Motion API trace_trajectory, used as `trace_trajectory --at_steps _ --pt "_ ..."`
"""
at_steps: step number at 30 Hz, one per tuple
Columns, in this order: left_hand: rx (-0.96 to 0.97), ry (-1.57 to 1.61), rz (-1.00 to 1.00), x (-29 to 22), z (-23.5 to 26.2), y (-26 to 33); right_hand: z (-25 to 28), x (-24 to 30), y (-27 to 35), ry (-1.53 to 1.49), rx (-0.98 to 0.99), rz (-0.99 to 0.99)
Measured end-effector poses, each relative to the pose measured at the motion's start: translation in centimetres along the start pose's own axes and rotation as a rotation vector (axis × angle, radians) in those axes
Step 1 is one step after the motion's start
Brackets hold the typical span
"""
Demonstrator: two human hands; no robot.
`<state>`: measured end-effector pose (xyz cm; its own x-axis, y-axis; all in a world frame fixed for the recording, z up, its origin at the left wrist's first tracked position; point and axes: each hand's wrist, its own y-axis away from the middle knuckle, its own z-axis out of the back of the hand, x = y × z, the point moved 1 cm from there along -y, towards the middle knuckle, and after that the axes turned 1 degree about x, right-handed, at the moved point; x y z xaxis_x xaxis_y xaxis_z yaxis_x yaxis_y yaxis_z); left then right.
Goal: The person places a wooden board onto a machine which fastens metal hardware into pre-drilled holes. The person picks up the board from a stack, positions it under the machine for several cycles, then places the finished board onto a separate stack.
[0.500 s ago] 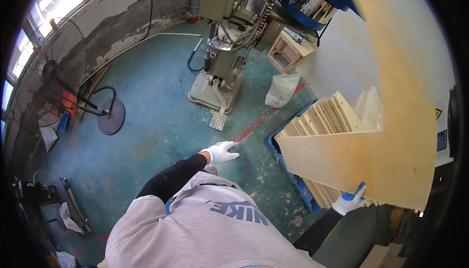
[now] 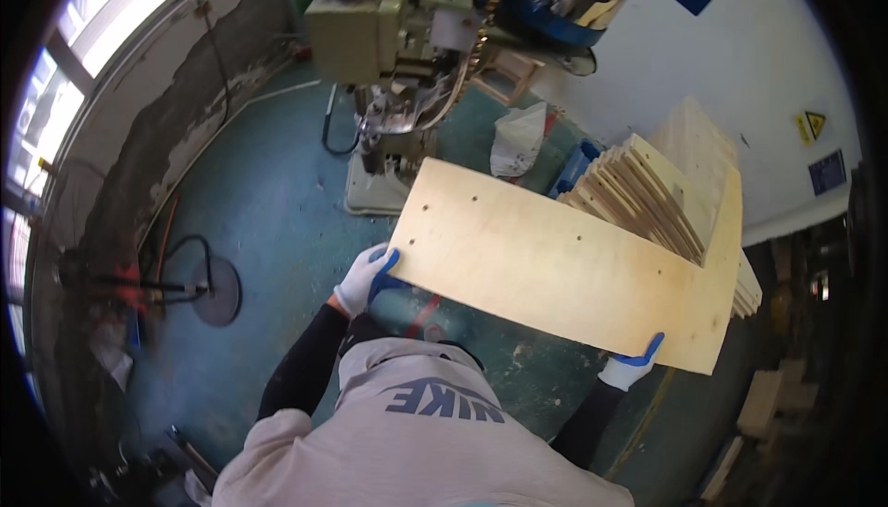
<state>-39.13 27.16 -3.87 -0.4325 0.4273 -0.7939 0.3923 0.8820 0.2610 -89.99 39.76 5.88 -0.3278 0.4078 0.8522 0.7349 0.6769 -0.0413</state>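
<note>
A broad, pale plywood board [image 2: 527, 262] with several small holes spans the space before me, held in both hands. My left hand [image 2: 363, 282], in a white glove with blue palm, grips its left end, the thumb on top and the fingers underneath. Near the right end, my right hand [image 2: 631, 365] clasps the lower edge, its blue thumb over the top face. Behind the board stands a row of upright plywood panels [image 2: 638, 188], partly covered by it. The blue crate [image 2: 575, 168] around those panels shows only at one corner.
A green-grey machine [image 2: 356, 40] with a chain-like metal feed stands ahead, its base [image 2: 370, 188] partly behind the board. A white sack [image 2: 518, 140] lies right of it. At left is a fan's round base [image 2: 213, 292]. Wood pieces [image 2: 772, 401] lie at lower right.
My left hand has gone from free to gripping the board's left end. The board has swung down and left, now lying across in front of me. My view has shifted toward the machine.
</note>
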Motion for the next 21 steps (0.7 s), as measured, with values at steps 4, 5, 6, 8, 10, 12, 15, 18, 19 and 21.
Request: trace_trajectory --at_steps 4,5,6,8,10,12,15,18,19,21 --pt "-0.123 -0.175 -0.029 -5.0 6.5 3.2 -6.0 -4.5 2.7 -0.069 -0.004 -0.023" --pt "-0.160 -0.243 -0.072 -5.4 7.8 3.2 -6.2 -5.4 3.5 -0.092 -0.006 -0.027" --pt "-0.202 -0.198 -0.053 -6.6 8.1 3.5 -6.8 -6.4 3.9 -0.141 0.039 -0.034" --pt "-0.337 -0.382 -0.159 -7.4 9.8 3.7 -8.4 -8.0 4.8 -0.026 -0.011 0.019" --pt "-0.417 -0.322 -0.227 -10.1 8.1 5.5 -14.4 -6.7 8.3 -0.278 0.122 -0.113" --pt "-0.360 -0.454 -0.230 -9.5 10.2 4.1 -16.5 -7.4 11.9 -0.404 0.143 -0.271" --pt "-0.391 -0.530 -0.168 -9.3 12.9 4.6 -12.1 -17.0 14.0 -0.213 -0.027 -0.437" --pt "-0.452 -0.546 -0.240 -11.5 13.0 4.7 -17.6 -18.4 16.3 -0.133 0.058 -0.434" --pt "-0.444 -0.549 -0.206 -12.1 13.3 4.8 -17.5 -18.9 16.9 -0.127 0.069 -0.423" --pt "-0.438 -0.563 -0.212 -13.3 14.0 4.2 -17.7 -19.8 17.4 -0.148 0.050 -0.425"
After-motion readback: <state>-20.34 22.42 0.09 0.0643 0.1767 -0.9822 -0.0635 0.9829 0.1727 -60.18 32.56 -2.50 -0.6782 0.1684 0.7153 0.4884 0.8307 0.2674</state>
